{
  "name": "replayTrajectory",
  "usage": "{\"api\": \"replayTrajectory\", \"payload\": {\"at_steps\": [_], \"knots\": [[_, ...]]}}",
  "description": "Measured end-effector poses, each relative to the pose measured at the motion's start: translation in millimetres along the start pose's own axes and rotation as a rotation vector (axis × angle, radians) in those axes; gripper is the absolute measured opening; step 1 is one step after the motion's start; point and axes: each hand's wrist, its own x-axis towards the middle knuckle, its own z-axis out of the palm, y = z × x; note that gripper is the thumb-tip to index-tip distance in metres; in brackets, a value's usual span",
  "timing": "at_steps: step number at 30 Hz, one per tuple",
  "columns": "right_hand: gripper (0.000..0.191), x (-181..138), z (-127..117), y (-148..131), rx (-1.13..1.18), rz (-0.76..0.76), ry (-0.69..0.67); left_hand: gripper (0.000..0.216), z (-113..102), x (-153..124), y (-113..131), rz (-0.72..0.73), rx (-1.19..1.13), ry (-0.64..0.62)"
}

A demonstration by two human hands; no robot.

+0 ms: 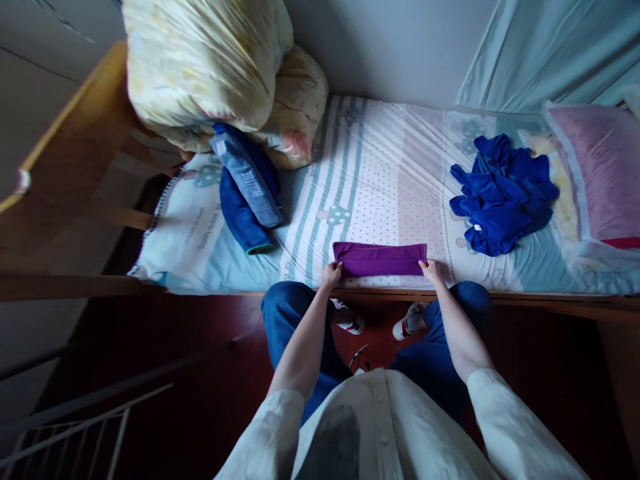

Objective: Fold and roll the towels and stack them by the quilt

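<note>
A purple cloth, folded into a long narrow strip, lies on the bed near its front edge. My left hand pinches the strip's near left corner. My right hand grips its near right corner. Both arms reach forward from white sleeves. A crumpled bright blue garment lies to the right on the sheet. Folded blue clothes are stacked to the left.
The bed sheet is striped and dotted. A bundled yellow quilt sits at the back left and a pink pillow at the right. The wooden bed frame runs along the front. A metal rack stands at lower left.
</note>
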Motion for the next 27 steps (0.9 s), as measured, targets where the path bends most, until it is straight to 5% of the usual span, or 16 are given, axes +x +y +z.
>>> {"api": "replayTrajectory", "payload": {"at_steps": [12,15,18,21,24,27], "knots": [[0.041,-20.8,-16.9,-15.1,-0.051,0.008,0.018,0.032,-9.9,-15.5,1.3,0.033,-0.044,0.073],[0.038,-36.4,-17.6,-12.8,-0.077,-0.027,0.083,0.035,-13.0,-27.0,-4.9,0.178,-0.018,0.177],[0.042,-56.0,-12.1,-9.2,-0.167,-0.175,0.262,0.041,-7.8,-41.6,-10.4,0.498,0.112,0.32],[0.052,-73.0,-0.7,-10.0,-0.278,-0.446,0.377,0.048,5.3,-54.3,-10.9,0.743,0.243,0.292],[0.059,-81.7,12.7,-15.5,-0.355,-0.643,0.343,0.061,18.9,-58.9,-8.5,0.789,0.339,0.214],[0.067,-80.7,23.3,-20.3,-0.392,-0.627,0.266,0.069,27.2,-54.3,-7.6,0.733,0.385,0.167]]}}
